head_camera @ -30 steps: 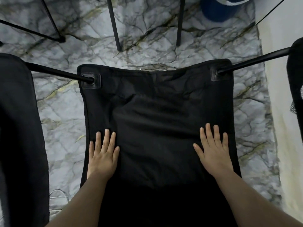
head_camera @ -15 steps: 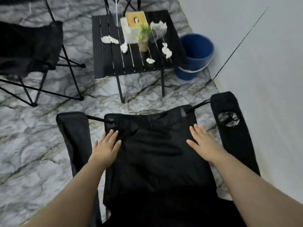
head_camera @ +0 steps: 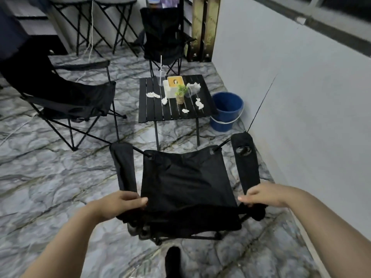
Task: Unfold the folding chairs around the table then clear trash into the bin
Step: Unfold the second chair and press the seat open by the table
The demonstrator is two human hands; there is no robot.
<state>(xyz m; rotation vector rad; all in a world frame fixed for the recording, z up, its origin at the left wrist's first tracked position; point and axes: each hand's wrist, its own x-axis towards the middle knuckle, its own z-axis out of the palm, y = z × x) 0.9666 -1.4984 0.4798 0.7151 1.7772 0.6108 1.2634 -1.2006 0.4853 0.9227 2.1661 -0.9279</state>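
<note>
A black folding chair (head_camera: 186,177) stands unfolded right in front of me, facing the small black slatted table (head_camera: 152,111). My left hand (head_camera: 122,203) grips the chair's top edge at its left rear corner. My right hand (head_camera: 261,195) grips the matching right rear corner. Several crumpled white tissues (head_camera: 153,94) lie on the table around a tissue box (head_camera: 173,85), a small potted plant (head_camera: 180,95) and a clear cup with a straw (head_camera: 161,78). A blue bucket (head_camera: 226,111) stands right of the table by the wall.
A second unfolded black chair (head_camera: 70,99) stands left of the table and a third (head_camera: 162,37) behind it. Folding stools (head_camera: 112,21) stand at the back. A grey wall (head_camera: 301,97) runs along the right. The floor is marble-patterned.
Both hands left the seat fabric, where they lay flat, and took hold of the chair's rear top corners. My head lifted and drew back, bringing the table, bucket and other chairs into sight.
</note>
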